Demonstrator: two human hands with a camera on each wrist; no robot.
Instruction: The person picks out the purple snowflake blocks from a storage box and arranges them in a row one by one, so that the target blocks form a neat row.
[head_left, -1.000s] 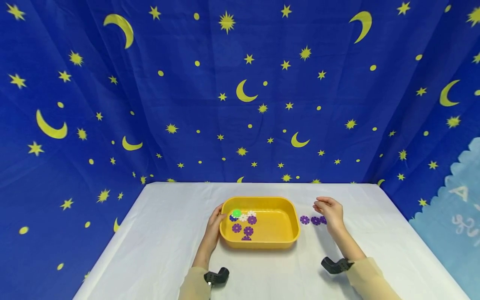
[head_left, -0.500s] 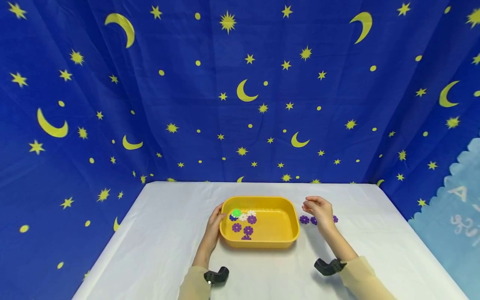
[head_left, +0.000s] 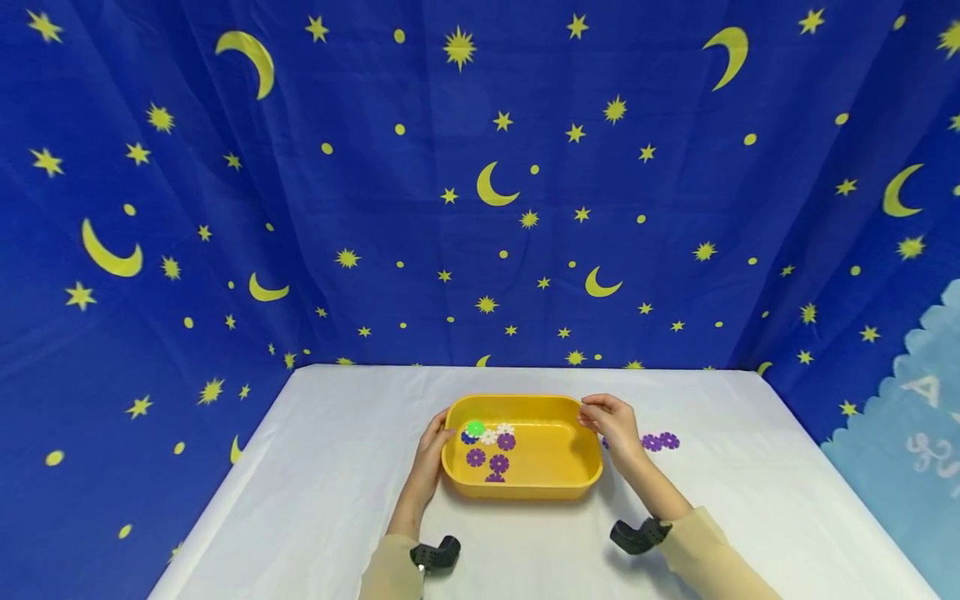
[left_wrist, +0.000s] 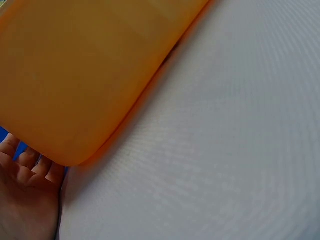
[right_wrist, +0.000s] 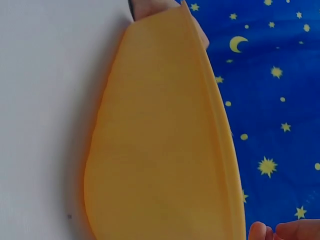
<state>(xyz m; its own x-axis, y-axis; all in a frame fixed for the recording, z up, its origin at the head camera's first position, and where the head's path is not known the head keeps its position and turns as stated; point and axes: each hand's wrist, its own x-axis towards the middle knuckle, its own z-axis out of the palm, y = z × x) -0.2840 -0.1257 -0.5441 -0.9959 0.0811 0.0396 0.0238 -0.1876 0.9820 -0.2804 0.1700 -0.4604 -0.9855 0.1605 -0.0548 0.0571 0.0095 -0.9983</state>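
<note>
My left hand (head_left: 429, 448) grips the left end of a yellow plastic tray (head_left: 525, 492), thumb at the rim and fingers round the outside. Inside, toward the left, lie several purple notched snowflake discs (head_left: 498, 463), white ones (head_left: 488, 436), a blue one (head_left: 468, 437) and a bright green one (head_left: 476, 427). Above the tray's back right corner is my right hand (head_left: 613, 423), its fingers loosely bent; no disc shows between them. In the right wrist view only the fingertips (right_wrist: 287, 231) appear, beside the tray's rim.
Right of the tray, more purple discs (head_left: 660, 442) lie in a row on the white tablecloth (head_left: 360, 433), partly hidden by my right hand. A blue curtain (head_left: 420, 208) with yellow moons and stars closes off the back and sides.
My right hand has moved left from above the purple row to the tray's right rim, uncovering discs at the row's right end. The left hand and tray stay put.
</note>
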